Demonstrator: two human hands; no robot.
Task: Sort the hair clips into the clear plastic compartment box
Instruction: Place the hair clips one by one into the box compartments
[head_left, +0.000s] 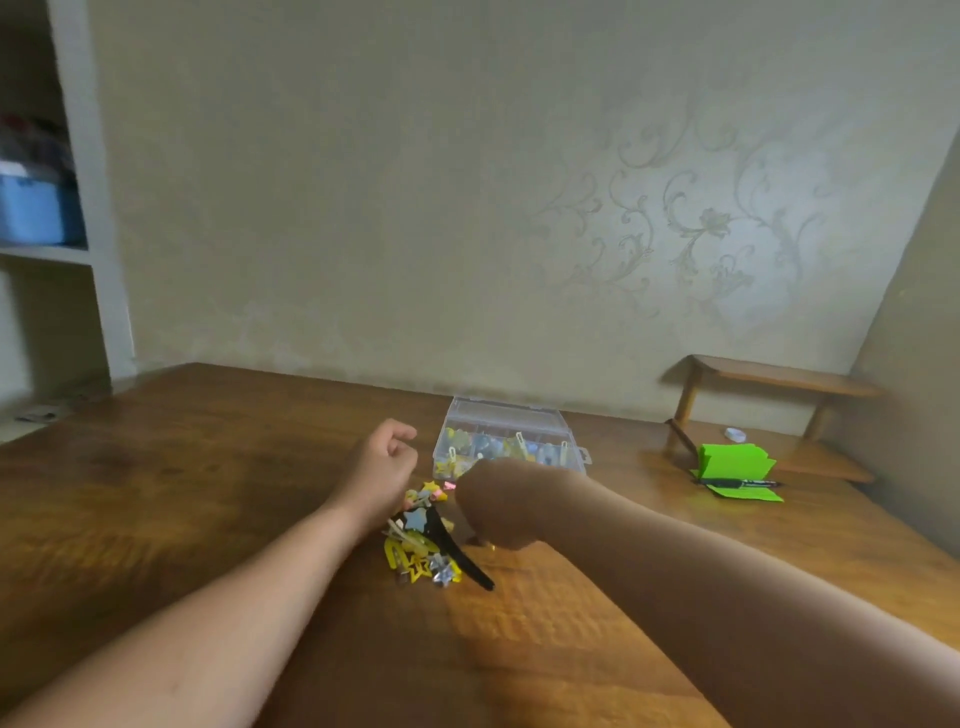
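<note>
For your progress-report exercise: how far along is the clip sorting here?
Partly done: the clear compartment box already holds many clips. In hand: the right hand and left hand are curled at the pile of hair clips; any clip held is hidden. Left: that pile, including a long black clip.

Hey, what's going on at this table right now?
A person is sorting hair clips. A pile of clips, mostly yellow with a long black one, lies on the wooden table between both hands. The left hand rests loosely curled beside the pile; the right hand is bent over it, its fingers hidden. The clear compartment box behind already holds some clips.
</note>
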